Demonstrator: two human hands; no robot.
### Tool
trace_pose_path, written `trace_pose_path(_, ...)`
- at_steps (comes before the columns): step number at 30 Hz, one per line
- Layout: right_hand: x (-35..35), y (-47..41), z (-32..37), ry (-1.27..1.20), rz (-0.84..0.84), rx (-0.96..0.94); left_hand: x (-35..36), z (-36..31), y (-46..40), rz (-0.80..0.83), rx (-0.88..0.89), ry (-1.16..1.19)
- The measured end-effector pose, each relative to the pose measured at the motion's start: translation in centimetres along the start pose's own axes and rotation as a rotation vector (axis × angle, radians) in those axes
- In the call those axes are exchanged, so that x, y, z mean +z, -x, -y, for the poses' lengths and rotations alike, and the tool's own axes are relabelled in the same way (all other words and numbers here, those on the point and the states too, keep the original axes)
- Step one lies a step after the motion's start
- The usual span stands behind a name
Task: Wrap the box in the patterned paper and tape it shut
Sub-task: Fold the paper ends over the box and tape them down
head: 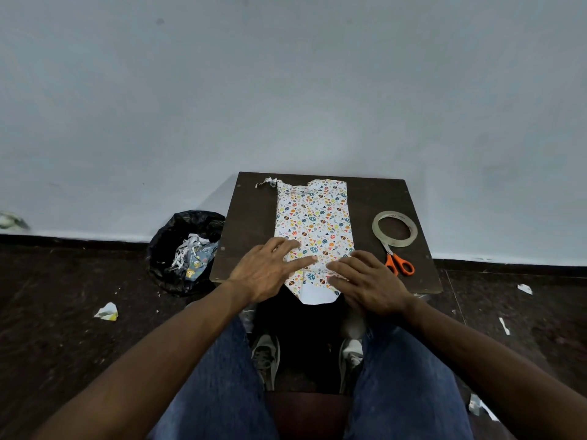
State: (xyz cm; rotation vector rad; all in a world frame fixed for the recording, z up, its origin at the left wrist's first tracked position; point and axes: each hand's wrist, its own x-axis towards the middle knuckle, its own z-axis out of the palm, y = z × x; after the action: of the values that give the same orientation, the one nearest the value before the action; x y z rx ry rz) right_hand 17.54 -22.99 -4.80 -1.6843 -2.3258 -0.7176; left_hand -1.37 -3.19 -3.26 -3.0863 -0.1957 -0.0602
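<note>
With the box (314, 223) lying wrapped mid-table (251, 217), both hands flat and holding nothing, left hand (270, 269) and right hand (365, 281) pressing the near flap, we judge it best to crease the pointed flap tight against the box end before taping. The flap overhangs the near edge, tape (394, 228) and scissors (398, 263) sit just right, with bare table left of the box

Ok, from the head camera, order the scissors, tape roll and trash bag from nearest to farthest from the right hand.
From the right hand:
1. Scissors, just right of it on the table.
2. Tape roll, farther back on the right.
3. Trash bag, on the floor, left of the table.
</note>
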Motion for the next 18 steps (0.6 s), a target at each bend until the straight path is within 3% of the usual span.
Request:
trace_pose_path(4, -0.4, -1.2, 2.2, -0.037, 0.034, 0.069, -0.1, -0.3, 0.0, 0.007, -0.033, 0.038)
trace_pose_path(11, 0.9, -3.7, 4.3, 0.133, 0.204, 0.296, -0.2, -0.8, 0.1, 0.013, -0.077, 0.078)
trace_pose_path(18, 1.4, -3.8, 4.8, 0.202, 0.242, 0.24, -0.2, -0.9, 0.2, -0.003, -0.088, 0.091)
